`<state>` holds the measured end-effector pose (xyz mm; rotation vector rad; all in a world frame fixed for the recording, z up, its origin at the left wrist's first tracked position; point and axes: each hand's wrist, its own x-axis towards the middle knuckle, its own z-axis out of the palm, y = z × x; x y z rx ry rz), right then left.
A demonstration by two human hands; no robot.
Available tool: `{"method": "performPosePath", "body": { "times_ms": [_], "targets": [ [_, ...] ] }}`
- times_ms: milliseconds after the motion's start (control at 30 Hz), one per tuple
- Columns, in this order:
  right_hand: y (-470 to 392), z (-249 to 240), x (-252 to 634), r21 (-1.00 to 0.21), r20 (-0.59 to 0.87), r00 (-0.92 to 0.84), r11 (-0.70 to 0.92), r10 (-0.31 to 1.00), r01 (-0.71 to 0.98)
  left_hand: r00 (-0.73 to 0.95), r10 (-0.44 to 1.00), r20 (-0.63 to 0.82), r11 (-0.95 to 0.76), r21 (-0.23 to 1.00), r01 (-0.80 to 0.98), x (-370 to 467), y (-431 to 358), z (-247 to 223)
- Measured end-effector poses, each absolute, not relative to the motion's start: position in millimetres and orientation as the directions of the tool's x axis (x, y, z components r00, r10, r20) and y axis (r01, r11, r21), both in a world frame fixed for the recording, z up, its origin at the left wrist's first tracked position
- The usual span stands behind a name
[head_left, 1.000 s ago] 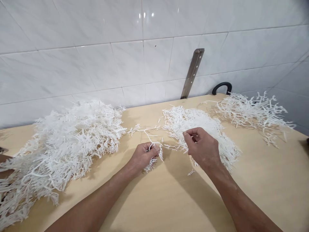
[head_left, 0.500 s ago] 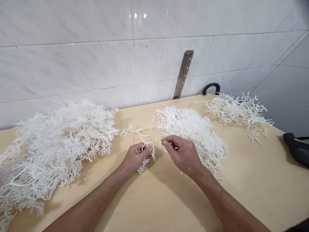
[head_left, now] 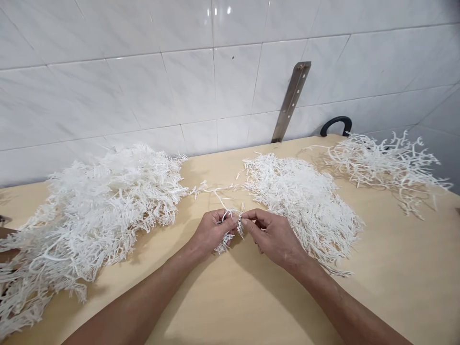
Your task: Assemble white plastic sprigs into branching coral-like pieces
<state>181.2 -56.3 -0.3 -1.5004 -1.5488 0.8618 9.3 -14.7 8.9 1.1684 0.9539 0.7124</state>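
Note:
A white branched plastic piece (head_left: pixel 217 192) is held in my left hand (head_left: pixel 212 234), its thin stems running up and to the left over the table. Small twigs hang below my left fingers. My right hand (head_left: pixel 273 235) pinches the tip of a twig right beside my left thumb; the fingertips of both hands almost touch. To the right lies a dense heap of small white pieces (head_left: pixel 305 206), partly behind my right hand. A larger, fluffy heap of white branched pieces (head_left: pixel 115 201) spreads over the left side.
Bare white stems (head_left: pixel 381 160) form a looser pile at the back right, near a black curved handle (head_left: pixel 336 124). A metal strip (head_left: pixel 292 101) leans on the tiled wall. Something dark shows at the far left edge beside the wooden table (head_left: pixel 223 297).
My right hand has closed in on the twig at my left thumb. The view has shifted, so the black object at the right edge is gone and something dark shows at the left.

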Motion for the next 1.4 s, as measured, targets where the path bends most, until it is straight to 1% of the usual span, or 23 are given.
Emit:
{"method": "performPosePath", "body": {
  "times_ms": [133,267,400,533,667,800,967,1100,1167,1300,1333,1400],
  "targets": [
    [-56.2,-1.5,179.6,-0.878,0.130,0.034,0.099,0.991,0.469,0.437,0.866,-0.244,0.259,0.966,0.027,10.3,-15.3,11.0],
    [-55.4,-1.8,177.3,-0.860,0.187,0.039,0.144,0.982,0.489,0.383,0.890,-0.248,0.256,0.966,0.031,12.2,-15.3,10.4],
    [-54.4,-1.6,174.4,-0.845,0.198,0.047,0.146,0.979,0.514,0.350,0.903,-0.250,0.246,0.968,0.056,12.3,-14.8,8.9],
    [-54.8,-1.3,171.2,-0.805,0.236,0.054,0.165,0.970,0.569,0.337,0.908,-0.248,0.224,0.969,0.108,12.3,-14.6,8.0],
    [-55.9,-3.4,169.1,-0.741,0.286,0.040,0.194,0.958,0.643,0.286,0.933,-0.219,0.171,0.968,0.184,14.3,-16.1,5.1],
    [-55.4,-5.9,169.2,-0.754,0.263,0.039,0.180,0.964,0.631,0.268,0.947,-0.176,0.120,0.970,0.211,15.2,-17.5,2.9],
    [-54.9,-5.5,171.5,-0.770,0.266,0.015,0.203,0.964,0.604,0.283,0.940,-0.189,0.136,0.971,0.197,14.0,-18.4,3.4],
    [-56.1,-5.9,171.3,-0.755,0.210,0.051,0.129,0.976,0.643,0.313,0.932,-0.185,0.126,0.972,0.198,14.0,-18.3,2.6],
    [-56.1,-8.5,169.0,-0.725,0.212,0.066,0.112,0.975,0.680,0.335,0.929,-0.159,0.087,0.972,0.220,14.1,-17.2,2.6],
    [-53.0,-14.7,165.4,-0.586,0.355,0.045,0.185,0.934,0.789,0.361,0.922,-0.136,0.056,0.973,0.223,13.1,-14.0,5.6],
    [-51.8,-14.9,166.8,-0.562,0.375,0.056,0.179,0.925,0.808,0.362,0.921,-0.142,0.066,0.975,0.212,12.6,-13.3,6.7],
    [-49.4,-12.1,173.8,-0.568,0.365,0.131,0.109,0.922,0.816,0.352,0.919,-0.176,0.116,0.976,0.185,11.2,-12.5,8.0]
  ]
}}
